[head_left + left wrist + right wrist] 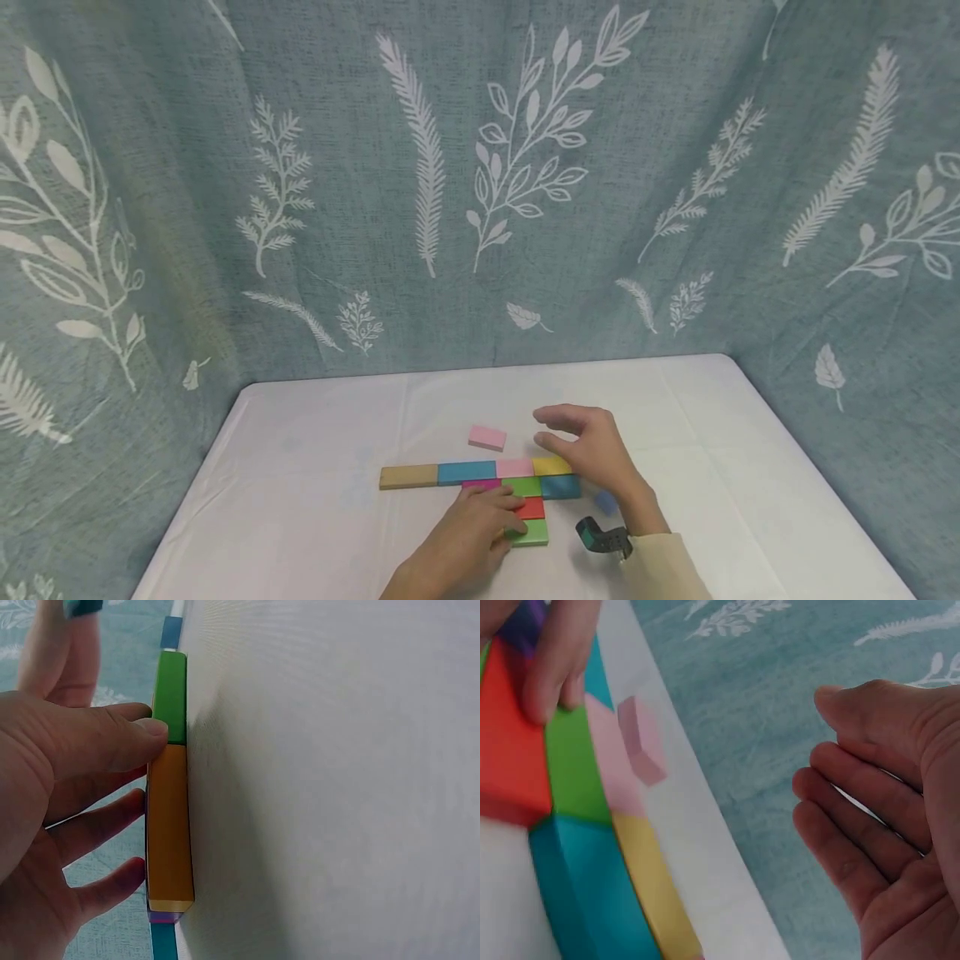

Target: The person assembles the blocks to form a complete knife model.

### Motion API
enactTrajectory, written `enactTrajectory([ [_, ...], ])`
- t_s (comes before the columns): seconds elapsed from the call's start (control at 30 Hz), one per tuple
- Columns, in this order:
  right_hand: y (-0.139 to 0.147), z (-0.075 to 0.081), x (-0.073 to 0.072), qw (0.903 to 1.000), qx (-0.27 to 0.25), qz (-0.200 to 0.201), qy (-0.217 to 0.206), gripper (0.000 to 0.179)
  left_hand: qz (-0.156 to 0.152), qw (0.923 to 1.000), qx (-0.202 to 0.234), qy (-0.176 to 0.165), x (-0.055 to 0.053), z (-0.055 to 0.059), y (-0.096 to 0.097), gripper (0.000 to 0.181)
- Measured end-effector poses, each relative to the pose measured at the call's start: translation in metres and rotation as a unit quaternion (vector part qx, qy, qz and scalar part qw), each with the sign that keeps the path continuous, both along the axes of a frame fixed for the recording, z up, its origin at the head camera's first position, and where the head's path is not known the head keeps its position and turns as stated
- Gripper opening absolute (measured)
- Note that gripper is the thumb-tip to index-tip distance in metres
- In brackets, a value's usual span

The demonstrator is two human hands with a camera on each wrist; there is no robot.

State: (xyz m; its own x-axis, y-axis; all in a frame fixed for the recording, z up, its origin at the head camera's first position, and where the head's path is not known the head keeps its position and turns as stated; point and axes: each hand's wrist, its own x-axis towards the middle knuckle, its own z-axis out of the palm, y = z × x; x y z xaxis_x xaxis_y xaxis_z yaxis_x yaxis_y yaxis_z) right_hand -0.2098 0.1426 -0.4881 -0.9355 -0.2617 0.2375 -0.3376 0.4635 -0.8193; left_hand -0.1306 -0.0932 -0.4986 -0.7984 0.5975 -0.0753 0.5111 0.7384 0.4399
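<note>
Flat coloured blocks lie together on the white cloth. The long back row runs from a tan block [408, 477] through a blue block [467, 473] and a pink block [514, 467] to a yellow block [552, 466]. Shorter rows in front hold a red block [532, 507] and a green block [532, 532]. My left hand [467, 533] rests over the front rows; its thumb touches the front edge where the green block meets an orange block [169, 825]. Nothing is in my right hand [592, 446], raised at the yellow block with fingers gently bent.
A loose pink block [487, 437] lies behind the back row. Beside my right wrist is a small blue patch [606, 502], partly hidden. A black wrist camera [600, 537] sticks out from that wrist. The patterned curtain [480, 208] surrounds the table [315, 450].
</note>
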Motion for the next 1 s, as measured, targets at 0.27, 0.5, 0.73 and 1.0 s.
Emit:
enactTrajectory([
  [0.27,-0.023,-0.010,-0.014,0.9976,-0.058,0.006,-0.039,0.033,-0.005,1.0000,-0.001,-0.001,0.000,0.000,0.000,0.026],
  [0.5,-0.038,-0.023,-0.025,0.9961,-0.061,0.013,-0.063,0.035,-0.015,0.9994,0.003,0.031,0.000,0.000,-0.002,0.025],
  [0.73,-0.045,-0.031,-0.033,0.9967,-0.024,0.033,-0.070,0.036,-0.014,0.9993,-0.005,0.034,0.001,0.000,-0.001,0.027],
  [1.0,-0.049,-0.036,-0.037,0.9958,0.014,0.044,-0.079,0.036,-0.012,0.9993,-0.009,0.034,0.002,0.000,-0.001,0.027],
])
